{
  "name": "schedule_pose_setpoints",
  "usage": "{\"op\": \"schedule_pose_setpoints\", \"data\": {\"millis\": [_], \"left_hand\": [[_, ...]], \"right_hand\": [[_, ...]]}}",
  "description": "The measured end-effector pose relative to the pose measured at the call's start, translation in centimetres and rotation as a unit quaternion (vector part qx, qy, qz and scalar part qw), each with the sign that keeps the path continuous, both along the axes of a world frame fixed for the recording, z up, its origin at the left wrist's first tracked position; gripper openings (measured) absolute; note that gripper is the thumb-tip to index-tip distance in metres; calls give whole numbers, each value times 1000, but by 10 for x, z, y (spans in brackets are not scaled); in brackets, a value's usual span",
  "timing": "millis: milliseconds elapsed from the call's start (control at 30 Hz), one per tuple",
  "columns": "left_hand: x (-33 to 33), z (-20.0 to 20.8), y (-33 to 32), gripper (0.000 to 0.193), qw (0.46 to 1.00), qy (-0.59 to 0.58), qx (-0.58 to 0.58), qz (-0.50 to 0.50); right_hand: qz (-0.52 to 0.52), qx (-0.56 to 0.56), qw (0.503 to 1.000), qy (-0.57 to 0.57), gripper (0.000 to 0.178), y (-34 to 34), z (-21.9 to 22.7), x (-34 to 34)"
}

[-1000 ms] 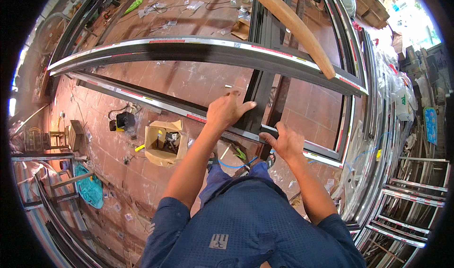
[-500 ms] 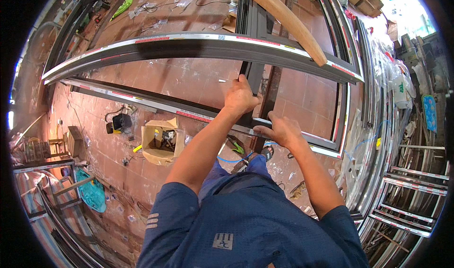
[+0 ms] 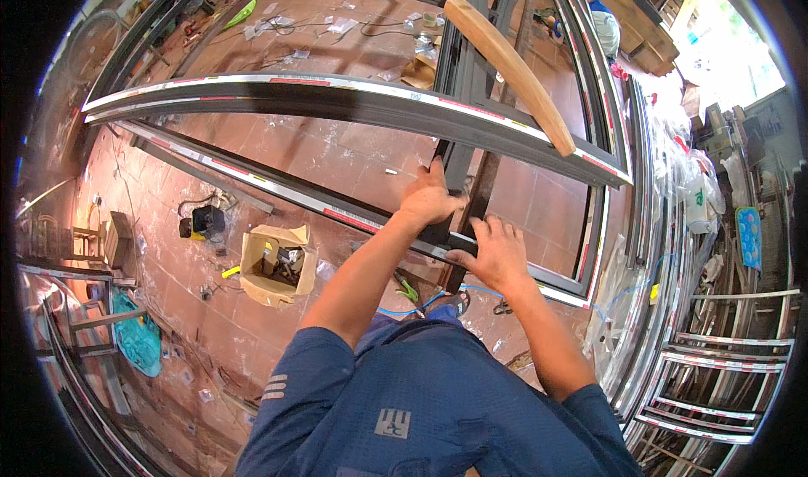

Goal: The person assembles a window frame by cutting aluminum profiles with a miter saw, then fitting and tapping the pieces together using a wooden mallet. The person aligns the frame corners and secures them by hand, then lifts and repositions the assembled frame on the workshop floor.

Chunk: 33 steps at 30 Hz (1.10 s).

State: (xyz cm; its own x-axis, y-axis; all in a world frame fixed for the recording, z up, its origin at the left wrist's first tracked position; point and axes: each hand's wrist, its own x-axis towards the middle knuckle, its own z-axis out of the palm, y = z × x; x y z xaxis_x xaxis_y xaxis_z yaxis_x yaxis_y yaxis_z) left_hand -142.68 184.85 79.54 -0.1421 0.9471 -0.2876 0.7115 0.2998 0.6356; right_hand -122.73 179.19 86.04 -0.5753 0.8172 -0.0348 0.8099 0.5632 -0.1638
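A large dark metal window frame with white and red tape strips along its edges lies in front of me. My left hand grips the dark upright bar in its middle, near where that bar meets the frame's near rail. Just right of this joint, my right hand rests over the near rail, fingers stretched out and thumb pointing left. A curved piece of bare wood lies across the far crosspiece, above my hands.
An open cardboard box of small parts stands on the littered tile floor at left, beside a black tool. Long metal profiles line the right side. A blue hose runs near my feet. Another person is at far right.
My view has shifted a little, and the frame's far crosspiece appears lower. My right hand's fingers have straightened on the rail. My left hand stays on the upright bar.
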Motion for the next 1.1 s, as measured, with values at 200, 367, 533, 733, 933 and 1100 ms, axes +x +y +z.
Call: {"op": "schedule_pose_setpoints", "data": {"millis": [200, 367, 533, 733, 933, 1100], "left_hand": [[-25, -14, -7, 114, 998, -58, -9, 4], [-20, -2, -2, 117, 996, -92, 1, -10], [-23, -11, -5, 110, 993, -114, 33, 17], [-22, -9, -7, 102, 995, -102, 22, 10], [-21, -12, -5, 112, 994, -104, 26, 5], [-14, 26, -13, 117, 1000, 3, 5, 2]], "right_hand": [[76, 197, 960, 183, 102, -42, 64, -58], [-100, -34, 992, 74, 92, 7, -37, -33], [-84, -87, 992, 22, 83, 11, -36, -31], [-164, -40, 982, 80, 73, 7, -27, -7], [-174, -150, 972, -45, 99, 14, -30, 8], [-172, -171, 968, -63, 104, 11, -27, 4]]}}
